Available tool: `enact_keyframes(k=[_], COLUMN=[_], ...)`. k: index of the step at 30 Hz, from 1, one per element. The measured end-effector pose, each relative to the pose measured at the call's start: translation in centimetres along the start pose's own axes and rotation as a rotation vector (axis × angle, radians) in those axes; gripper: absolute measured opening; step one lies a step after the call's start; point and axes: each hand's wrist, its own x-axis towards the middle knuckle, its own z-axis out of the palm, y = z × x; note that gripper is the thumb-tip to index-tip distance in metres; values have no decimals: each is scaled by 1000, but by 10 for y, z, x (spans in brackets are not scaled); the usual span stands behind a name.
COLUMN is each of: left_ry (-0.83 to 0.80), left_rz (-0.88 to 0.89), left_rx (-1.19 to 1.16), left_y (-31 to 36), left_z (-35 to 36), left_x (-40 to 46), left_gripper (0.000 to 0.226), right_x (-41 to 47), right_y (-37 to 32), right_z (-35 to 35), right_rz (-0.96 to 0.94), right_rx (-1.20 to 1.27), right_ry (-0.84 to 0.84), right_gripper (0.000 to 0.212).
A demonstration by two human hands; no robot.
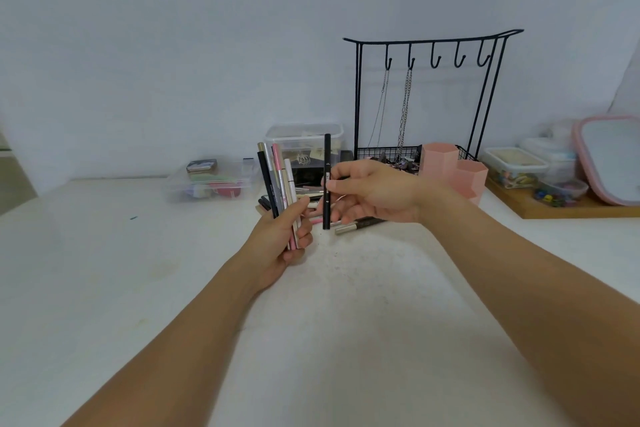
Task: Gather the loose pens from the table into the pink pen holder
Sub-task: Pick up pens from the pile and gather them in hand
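My left hand (284, 236) grips a bundle of several pens (277, 180), black, silver, pink and white, held upright above the white table (138, 270). Just to its right, my right hand (374, 194) pinches a single black pen (326, 180), also upright, a short gap from the bundle. More loose pens (356, 224) lie on the table behind and under my hands, partly hidden. The pink pen holder (453, 170), made of hexagonal tubes, stands to the right of my right hand.
A black wire jewellery stand (429, 94) with chains rises behind the holder. Clear plastic boxes (211, 180) sit at the back left and centre. A wooden tray (568, 208) with small containers and a pink-rimmed mirror (609, 159) lies at the far right.
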Motion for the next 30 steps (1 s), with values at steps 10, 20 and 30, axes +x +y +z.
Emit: enact_keyframes(k=[10, 20, 30], left_ry=[-53, -80, -102], left_rz=[16, 13, -11], left_rx=[61, 74, 75], left_y=[-2, 0, -1], left_z=[2, 2, 0], left_x=[-1, -4, -1], left_gripper=[50, 45, 34], right_x=[11, 16, 15], right_y=[12, 20, 17], right_z=[13, 18, 20], right_rz=[-18, -79, -100], right_rx=[44, -144, -409], right_ry=[23, 172, 175], right_gripper=[18, 28, 30])
